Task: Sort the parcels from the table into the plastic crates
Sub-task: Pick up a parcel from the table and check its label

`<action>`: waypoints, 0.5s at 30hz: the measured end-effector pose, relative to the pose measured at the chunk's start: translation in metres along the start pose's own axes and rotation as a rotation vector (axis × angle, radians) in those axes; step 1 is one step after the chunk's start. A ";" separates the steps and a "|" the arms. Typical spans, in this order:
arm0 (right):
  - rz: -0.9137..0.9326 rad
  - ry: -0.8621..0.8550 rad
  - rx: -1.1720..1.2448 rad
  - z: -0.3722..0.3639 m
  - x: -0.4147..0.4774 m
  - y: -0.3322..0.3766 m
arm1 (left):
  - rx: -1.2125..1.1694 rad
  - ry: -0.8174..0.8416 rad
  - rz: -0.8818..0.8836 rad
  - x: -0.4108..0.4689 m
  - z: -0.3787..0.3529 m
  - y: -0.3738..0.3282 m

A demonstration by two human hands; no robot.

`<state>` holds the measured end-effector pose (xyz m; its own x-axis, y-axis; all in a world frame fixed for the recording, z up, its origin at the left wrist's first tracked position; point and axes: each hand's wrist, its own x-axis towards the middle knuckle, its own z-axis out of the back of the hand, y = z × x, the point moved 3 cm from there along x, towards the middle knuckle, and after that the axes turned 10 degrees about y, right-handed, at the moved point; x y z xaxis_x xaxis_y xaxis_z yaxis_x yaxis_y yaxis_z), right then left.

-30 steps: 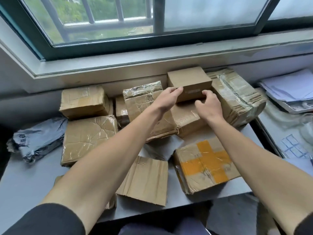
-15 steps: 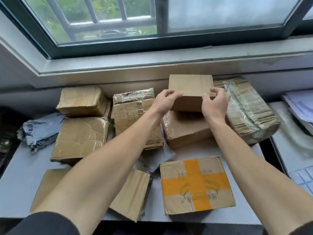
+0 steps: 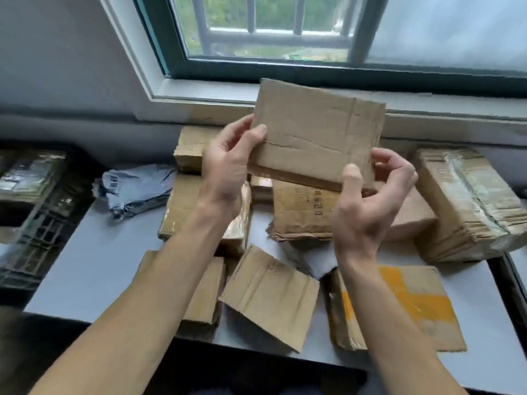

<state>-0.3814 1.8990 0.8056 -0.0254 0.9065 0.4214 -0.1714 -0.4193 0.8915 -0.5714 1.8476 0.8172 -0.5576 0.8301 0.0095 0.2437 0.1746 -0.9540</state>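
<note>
Cardboard parcel [image 3: 316, 132], pinched at both sides by left hand [image 3: 228, 169] and right hand [image 3: 368, 201], stood tilted up, apparently for inspection.

Head camera, close, seemingly downward over table [image 3: 94, 260]

Dark-framed window [image 3: 285, 67] at the back, grey bars [image 3: 251, 15] outside, greenery beyond; soft daylight. Pale sill [image 3: 199, 91] beneath. Plain greyish wall [image 3: 57, 52] to its left. Pale grey bench [image 3: 114, 252] under the sill.
</note>
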 end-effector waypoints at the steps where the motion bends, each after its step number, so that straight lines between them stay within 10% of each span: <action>1: -0.012 0.037 0.018 -0.022 -0.021 0.008 | -0.022 -0.038 -0.006 -0.010 0.033 -0.007; 15: -0.478 0.706 -0.064 -0.295 -0.288 0.059 | 0.166 -0.467 0.217 -0.111 0.430 0.016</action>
<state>-0.6752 1.6277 0.6874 -0.5402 0.8125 -0.2192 -0.3751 0.0007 0.9270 -0.8471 1.5309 0.6722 -0.8109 0.5074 -0.2914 0.2853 -0.0920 -0.9540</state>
